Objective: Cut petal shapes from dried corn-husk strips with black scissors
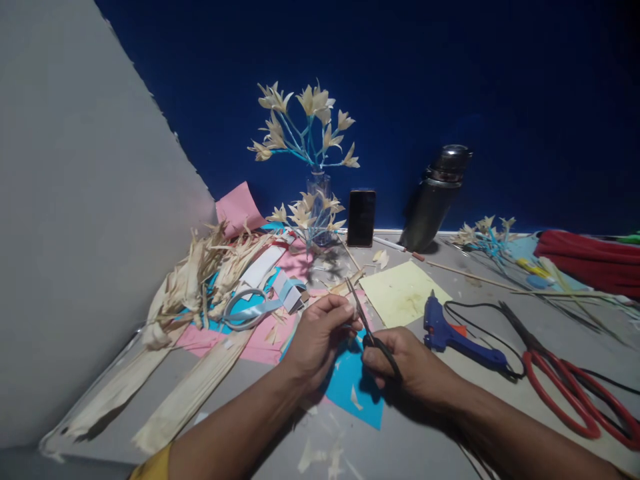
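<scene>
dried husks (195,280): heaped on the left, two long strips trailing toward the near edge, probably so pieces can be pulled off within reach.
ribbon roll (234,312): lies beside the husks, its loose end out to the right, perhaps for easy grabbing.
left hand (317,337): nearly closed, thumb and fingers pinching a pale piece (352,305), likely to steady it beside the blades; fingers hide most of it.
bottle (320,190): upright by the wall, holding stems of pale flowers (314,103) up and apart.
blue sheet (367,408): under the hands, with some offcuts on it.
phone (361,219): upright near the wall, screen toward the person.
small scissors (369,328): blades pointing up and away, right by the pinched piece, seemingly for close control.
right hand (403,360): curled round the black handles, mostly closed.
glue gun (457,340): on its side right of the hands, nozzle pointing away, perhaps for safety.
red-handled scissors (555,373): laid far right, handles toward the person.
</scene>
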`<move>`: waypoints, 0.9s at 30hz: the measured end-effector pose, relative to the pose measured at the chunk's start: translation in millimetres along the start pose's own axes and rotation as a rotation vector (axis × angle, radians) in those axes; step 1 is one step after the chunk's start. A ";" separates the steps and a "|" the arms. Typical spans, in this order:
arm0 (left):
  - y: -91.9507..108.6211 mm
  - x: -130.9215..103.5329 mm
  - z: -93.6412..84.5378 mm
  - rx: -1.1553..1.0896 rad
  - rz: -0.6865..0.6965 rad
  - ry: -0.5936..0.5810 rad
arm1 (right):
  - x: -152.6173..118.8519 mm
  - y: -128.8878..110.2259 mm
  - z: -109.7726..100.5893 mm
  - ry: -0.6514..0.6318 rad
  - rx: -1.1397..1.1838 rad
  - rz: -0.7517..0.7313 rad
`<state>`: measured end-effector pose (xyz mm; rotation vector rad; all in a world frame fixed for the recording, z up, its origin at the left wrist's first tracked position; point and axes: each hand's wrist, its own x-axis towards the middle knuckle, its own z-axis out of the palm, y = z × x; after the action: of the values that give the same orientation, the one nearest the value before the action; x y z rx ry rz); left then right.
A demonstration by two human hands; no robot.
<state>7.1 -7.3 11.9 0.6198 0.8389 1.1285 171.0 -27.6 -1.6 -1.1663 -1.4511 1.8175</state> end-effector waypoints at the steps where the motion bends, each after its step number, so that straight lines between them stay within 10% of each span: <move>1: 0.4 -0.1 0.0 0.001 0.004 -0.003 | -0.1 0.4 0.1 0.005 -0.001 -0.001; 12: -3.0 -2.7 -1.8 0.171 -0.121 -0.092 | 3.6 -13.7 -14.4 0.362 0.160 -0.127; 27: -11.8 -4.2 2.3 0.237 -0.089 -0.196 | 1.2 -11.4 -11.9 0.266 0.304 -0.174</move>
<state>14.4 -15.1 4.9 0.8669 0.8285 0.8780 179.5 -17.6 8.3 -1.0459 -1.0486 1.6244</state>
